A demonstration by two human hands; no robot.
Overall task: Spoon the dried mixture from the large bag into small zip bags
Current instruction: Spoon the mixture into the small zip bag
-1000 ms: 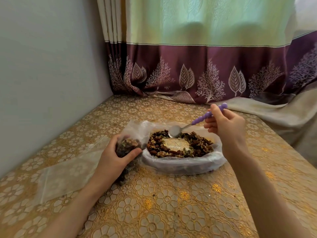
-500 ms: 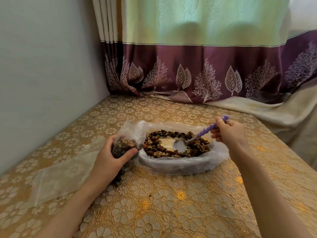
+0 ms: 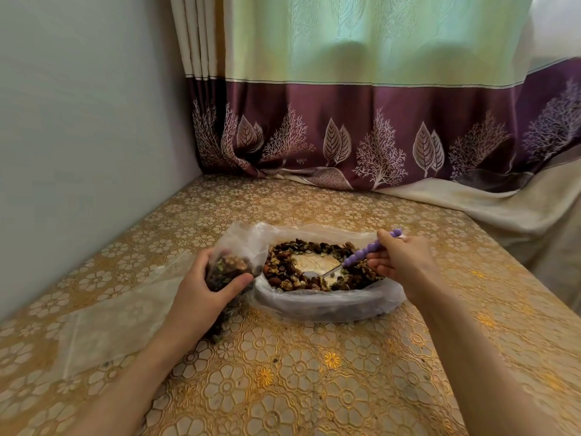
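Observation:
A large clear bag (image 3: 327, 305) lies open on the table, with a ring of brown dried mixture (image 3: 283, 272) around a bare middle. My right hand (image 3: 399, 262) grips a spoon (image 3: 361, 256) by its purple beaded handle. The spoon's metal bowl is down inside the large bag, near the front of the bare patch. Just left of the large bag, my left hand (image 3: 204, 291) holds a small zip bag (image 3: 229, 265) upright, its mouth open and partly filled with mixture.
Flat clear empty zip bags (image 3: 119, 316) lie on the gold floral tablecloth (image 3: 298, 388) to the left. A grey wall (image 3: 78, 136) runs along the left side. A purple and green curtain (image 3: 361, 130) hangs behind and drapes onto the table's right rear.
My right hand lowered the spoon from above the mixture's far edge and pushed its bowl into the bag's bare middle, towards the front. My left hand kept holding the small bag.

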